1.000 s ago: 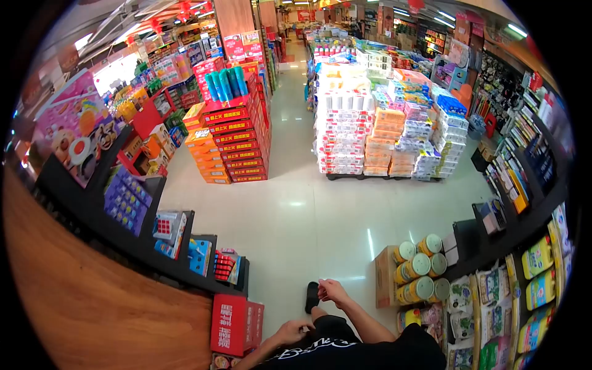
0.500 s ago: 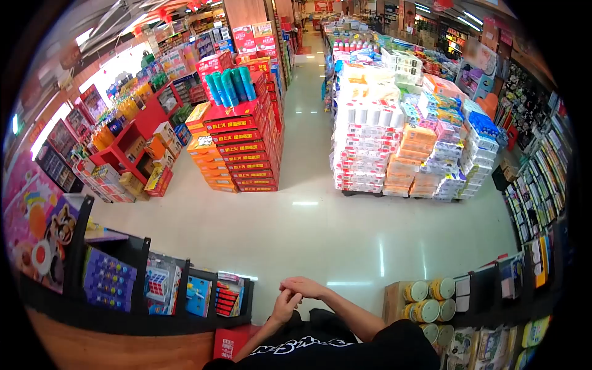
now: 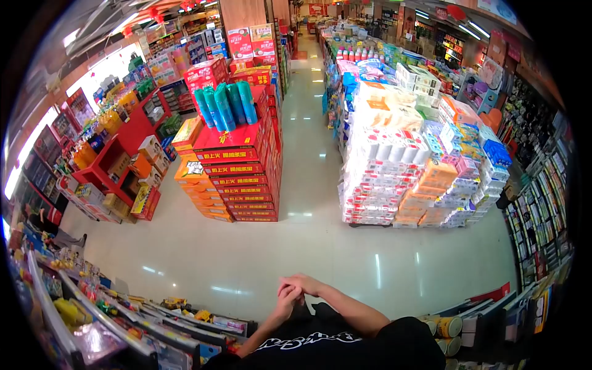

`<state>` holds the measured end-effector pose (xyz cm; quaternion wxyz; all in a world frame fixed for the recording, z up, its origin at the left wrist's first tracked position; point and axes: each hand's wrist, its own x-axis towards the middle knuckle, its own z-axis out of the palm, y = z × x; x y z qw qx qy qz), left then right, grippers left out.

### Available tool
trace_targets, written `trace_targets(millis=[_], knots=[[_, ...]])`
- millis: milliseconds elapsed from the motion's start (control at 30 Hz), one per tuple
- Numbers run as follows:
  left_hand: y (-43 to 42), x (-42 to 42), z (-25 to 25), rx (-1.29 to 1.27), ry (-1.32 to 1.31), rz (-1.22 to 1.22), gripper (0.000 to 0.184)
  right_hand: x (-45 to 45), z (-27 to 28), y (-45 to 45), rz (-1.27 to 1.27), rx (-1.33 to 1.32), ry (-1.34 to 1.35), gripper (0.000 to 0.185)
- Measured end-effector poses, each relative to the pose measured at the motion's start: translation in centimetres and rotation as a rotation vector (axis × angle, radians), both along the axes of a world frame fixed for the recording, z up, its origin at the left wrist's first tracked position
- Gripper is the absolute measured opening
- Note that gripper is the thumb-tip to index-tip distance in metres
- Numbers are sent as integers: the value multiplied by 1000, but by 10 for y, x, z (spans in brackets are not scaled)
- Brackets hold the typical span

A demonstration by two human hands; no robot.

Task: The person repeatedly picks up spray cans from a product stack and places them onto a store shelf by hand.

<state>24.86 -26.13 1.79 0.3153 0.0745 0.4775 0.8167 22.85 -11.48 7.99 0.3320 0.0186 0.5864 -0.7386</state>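
The right hand (image 3: 303,284) and the left hand (image 3: 288,301) meet in front of the torso, at the bottom centre of the view. The right hand lies over the upper part of the left. The fingers of both hands sit close together and press against the opposite hand; whether the palms enclose an object cannot be told. Directly below the hands is a black shirt (image 3: 330,353) with white stylised lettering across the front.

Beyond the hands, across the glossy pale floor (image 3: 317,256), stand two displays, one on each side of an aisle.

Left of the aisle: a carton stack (image 3: 246,185). The cartons are red with yellow-backed printed bands, layered squarely, and adjoin a column of orange boxes (image 3: 203,194). Teal-blue cylinders (image 3: 227,106) stand upright in a group on the top red surface.

Right of the aisle: a paper-goods pile (image 3: 376,176). The packs are wrapped in glossy film, mainly white with red print on the near left corner, then orange, purple and blue toward the right. White rolls form a row near the top.
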Motion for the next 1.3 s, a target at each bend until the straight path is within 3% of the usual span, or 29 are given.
trace_targets(millis=[233,300,333,467,567,800,833,867,967,1033,1100,1133,1300], knots=[[36,-155,33,68,-63,-163,27,-131,7,31,-288,62,77,54],[49,-179,39,-46,54,-184,42,-161,-12,31,-408,124,152,54],[50,-195,30,-111,159,-207,59,-176,-17,29,-498,78,164,57],[62,-260,25,-58,14,-207,66,-249,-52,38,-627,73,422,52],[66,-325,29,-46,60,-289,74,-304,-26,42,-639,9,325,51],[79,-479,39,-278,306,-109,62,-470,-27,52,-542,-16,480,42],[82,-500,46,-298,320,-102,63,-490,-19,55,-541,101,520,41],[83,-519,54,-314,167,-124,62,-513,-10,60,-543,220,559,40],[99,-573,83,-227,272,47,57,-583,15,78,-556,391,674,38],[100,-615,90,-304,282,90,48,-641,15,87,-609,450,778,42],[107,-662,94,-344,371,180,51,-699,19,95,-748,490,890,50],[106,-687,88,-417,349,188,59,-724,23,103,-704,544,847,65],[115,-786,65,-397,378,281,73,-805,47,106,-770,546,785,94]])
